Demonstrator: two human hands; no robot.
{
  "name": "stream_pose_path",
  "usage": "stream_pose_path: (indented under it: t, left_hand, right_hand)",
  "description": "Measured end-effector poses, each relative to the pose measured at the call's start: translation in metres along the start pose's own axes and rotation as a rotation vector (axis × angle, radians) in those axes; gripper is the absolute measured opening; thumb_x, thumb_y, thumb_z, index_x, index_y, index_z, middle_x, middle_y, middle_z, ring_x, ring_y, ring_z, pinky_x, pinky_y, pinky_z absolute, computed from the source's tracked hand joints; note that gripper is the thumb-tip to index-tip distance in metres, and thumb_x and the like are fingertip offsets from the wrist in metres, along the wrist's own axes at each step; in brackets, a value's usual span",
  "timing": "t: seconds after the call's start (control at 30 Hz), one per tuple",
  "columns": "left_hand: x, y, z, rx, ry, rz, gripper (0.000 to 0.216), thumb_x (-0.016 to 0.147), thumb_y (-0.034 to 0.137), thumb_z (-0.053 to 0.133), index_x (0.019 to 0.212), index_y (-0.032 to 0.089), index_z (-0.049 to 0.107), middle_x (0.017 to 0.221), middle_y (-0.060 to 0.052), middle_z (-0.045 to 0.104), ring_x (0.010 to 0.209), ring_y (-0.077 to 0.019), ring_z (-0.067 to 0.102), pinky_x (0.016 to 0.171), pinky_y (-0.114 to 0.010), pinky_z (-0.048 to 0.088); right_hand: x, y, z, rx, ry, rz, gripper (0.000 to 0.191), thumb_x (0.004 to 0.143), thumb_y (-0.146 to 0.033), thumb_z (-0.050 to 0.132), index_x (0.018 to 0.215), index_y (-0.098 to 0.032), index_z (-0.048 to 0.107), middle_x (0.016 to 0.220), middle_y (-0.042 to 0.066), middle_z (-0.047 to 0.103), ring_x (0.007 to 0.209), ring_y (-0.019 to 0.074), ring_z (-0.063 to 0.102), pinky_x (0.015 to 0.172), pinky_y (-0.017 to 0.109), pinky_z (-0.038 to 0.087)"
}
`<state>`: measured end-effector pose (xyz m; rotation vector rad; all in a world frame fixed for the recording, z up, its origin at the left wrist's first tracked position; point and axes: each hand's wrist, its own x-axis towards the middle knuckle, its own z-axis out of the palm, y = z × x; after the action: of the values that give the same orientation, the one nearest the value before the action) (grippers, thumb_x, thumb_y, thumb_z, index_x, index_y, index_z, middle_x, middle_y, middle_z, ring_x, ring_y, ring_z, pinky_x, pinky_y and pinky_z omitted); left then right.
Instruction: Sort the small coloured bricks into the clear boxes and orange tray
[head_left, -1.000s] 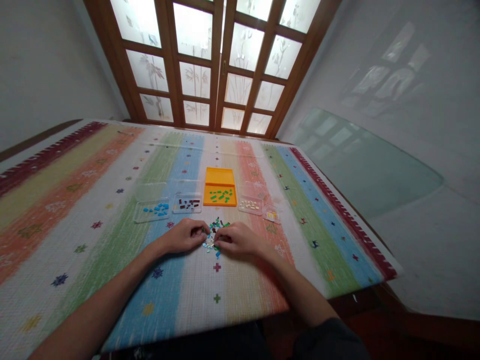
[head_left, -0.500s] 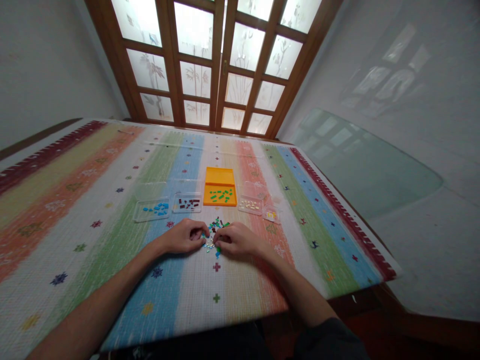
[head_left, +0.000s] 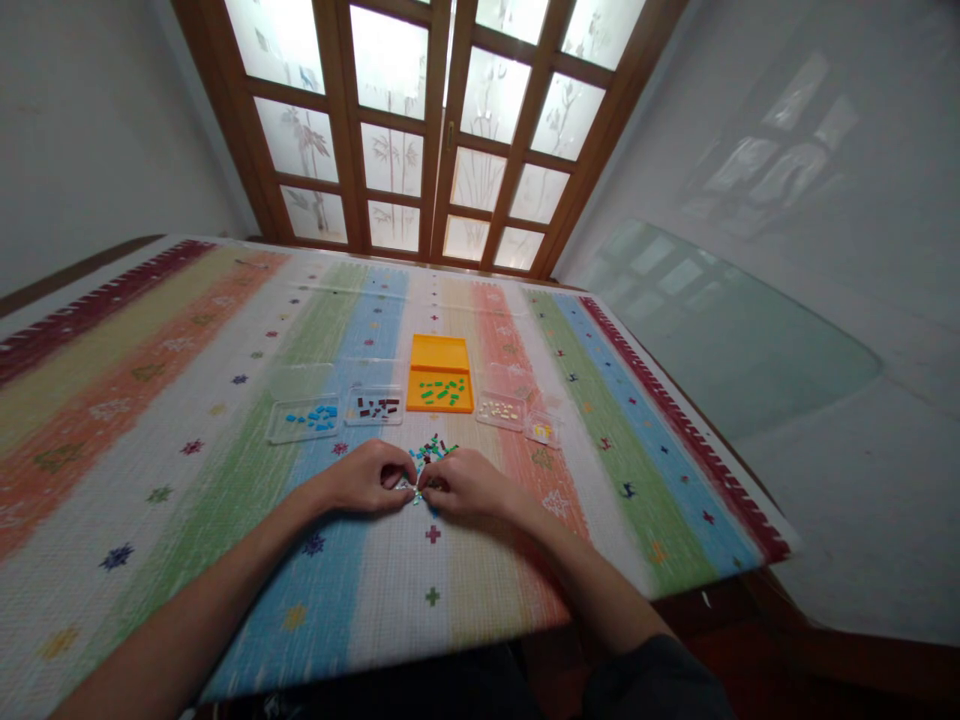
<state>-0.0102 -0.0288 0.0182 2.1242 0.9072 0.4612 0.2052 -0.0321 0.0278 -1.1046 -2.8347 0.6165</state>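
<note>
A mixed pile of tiny building bricks (head_left: 433, 449), green, blue, dark brown and pale, lies on the striped tablecloth between my hands. My left hand (head_left: 371, 476) rests at the pile's left side with thumb and fingertips curled together. From the right, my right hand (head_left: 466, 483) reaches into the pile, its fingers bent into a pinch. Both sets of fingertips nearly meet over the pale bricks at the near edge. Whatever lies between the fingers is too small or hidden to make out.
Behind the pile stand clear trays holding blue bricks (head_left: 321, 416), dark brown bricks (head_left: 379, 408), cream bricks (head_left: 498, 411) and yellow bricks (head_left: 541, 430). An open orange case (head_left: 439, 354) with green bricks sits in the middle. The tablecloth (head_left: 405, 620) reaches the near table edge.
My right hand has moved left, bringing its fingertips close to those of my left hand. The left hand has barely shifted. The trays and case stay put.
</note>
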Motion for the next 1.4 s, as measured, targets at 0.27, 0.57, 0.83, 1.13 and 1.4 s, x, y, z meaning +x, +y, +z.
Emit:
stream_pose_path:
  t: [0.27,0.57,0.83,1.13,1.4]
  left_hand:
    - [-0.002,0.002,0.003,0.082,0.026,0.032,0.020,0.072,0.016,0.060,0.083,0.017,0.077,0.052,0.006,0.051,0.048,-0.0083,0.045,0.053,-0.019,0.032]
    - [-0.002,0.005,0.003,0.023,-0.001,0.011,0.021,0.068,0.012,0.057,0.078,0.016,0.076,0.051,0.005,0.052,0.047,-0.0083,0.045,0.051,-0.019,0.032]
    - [-0.001,0.001,0.000,-0.078,0.008,-0.013,0.015,0.076,0.022,0.061,0.077,0.013,0.072,0.050,0.006,0.046,0.046,-0.0073,0.039,0.048,-0.018,0.029]
    - [0.001,0.004,-0.002,-0.089,0.282,0.059,0.024,0.086,0.034,0.061,0.081,0.012,0.070,0.049,0.009,0.038,0.045,-0.0066,0.034,0.047,-0.017,0.027]
    - [0.002,0.008,0.002,-0.037,0.431,0.073,0.027,0.089,0.038,0.062,0.083,0.013,0.071,0.052,0.007,0.044,0.047,-0.0077,0.037,0.047,-0.018,0.028]
  right_hand:
    - [-0.002,0.000,-0.001,0.018,0.007,0.020,0.016,0.089,-0.025,0.059,0.094,-0.017,0.072,0.078,0.004,0.072,0.066,0.0150,0.060,0.059,0.027,0.030]
    - [-0.008,0.008,-0.014,0.304,0.076,0.028,0.004,0.085,-0.015,0.059,0.086,-0.016,0.064,0.070,-0.002,0.061,0.060,0.0105,0.048,0.058,0.022,0.032]
    - [-0.007,0.014,-0.008,0.624,0.189,0.076,0.002,0.082,-0.016,0.064,0.082,-0.015,0.063,0.067,-0.003,0.059,0.058,0.0091,0.049,0.056,0.020,0.037]
    - [0.001,0.010,0.006,1.026,0.297,0.099,0.027,0.081,-0.041,0.074,0.087,-0.015,0.072,0.075,0.003,0.069,0.060,0.0104,0.057,0.057,0.024,0.044]
    - [0.007,0.010,0.007,1.282,0.305,0.255,0.036,0.073,-0.048,0.079,0.087,-0.015,0.072,0.065,-0.001,0.065,0.047,0.0070,0.052,0.042,0.020,0.038]
